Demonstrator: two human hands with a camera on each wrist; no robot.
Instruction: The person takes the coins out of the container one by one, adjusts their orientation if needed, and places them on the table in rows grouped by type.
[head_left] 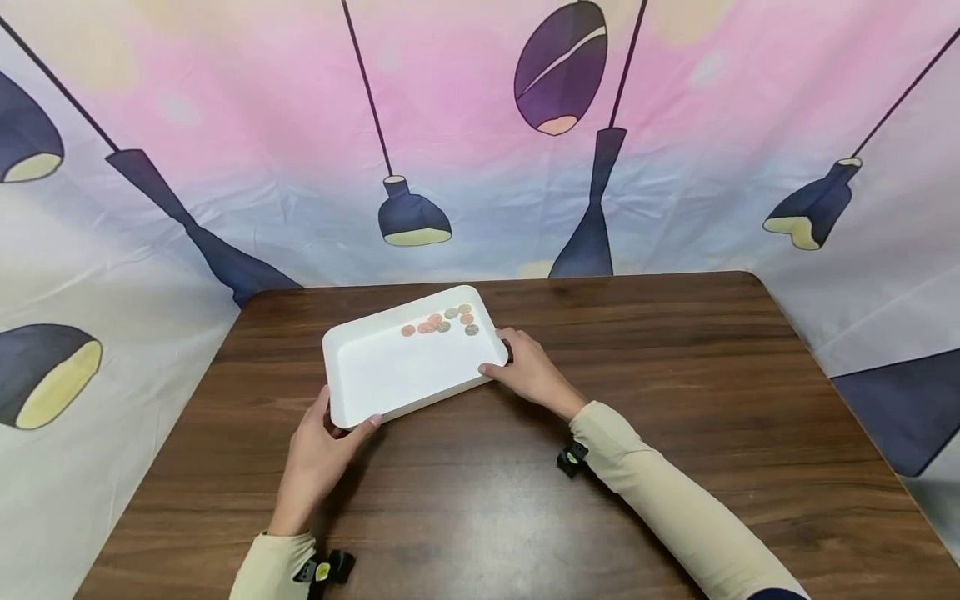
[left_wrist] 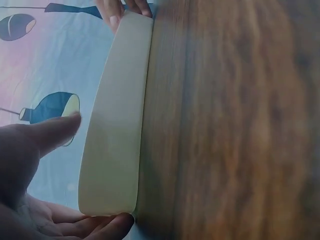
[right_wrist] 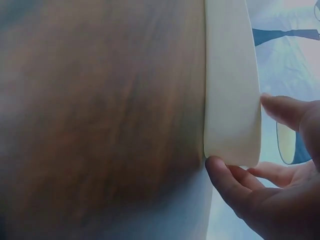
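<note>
A white rectangular tray [head_left: 390, 375] sits slantwise on the table, its right end farther back. Several copper and silver coins [head_left: 426, 327] lie loose on its floor, toward the far right corner. My left hand [head_left: 318, 458] holds the near left corner, thumb by the near rim and fingers against the short end. At the near right corner, my right hand [head_left: 528, 371] grips the tray with its thumb on the rim and fingers along the outer wall. Both wrist views show the tray's long outer wall [left_wrist: 115, 120] with its lower edge along the wood; the coins are hidden there.
The dark brown wooden table [head_left: 675, 375] has rounded far corners. Behind it hangs a pastel cloth [head_left: 480, 125] printed with dark lamps, close to the table's back edge. Small black devices [head_left: 572, 458] are strapped at both wrists.
</note>
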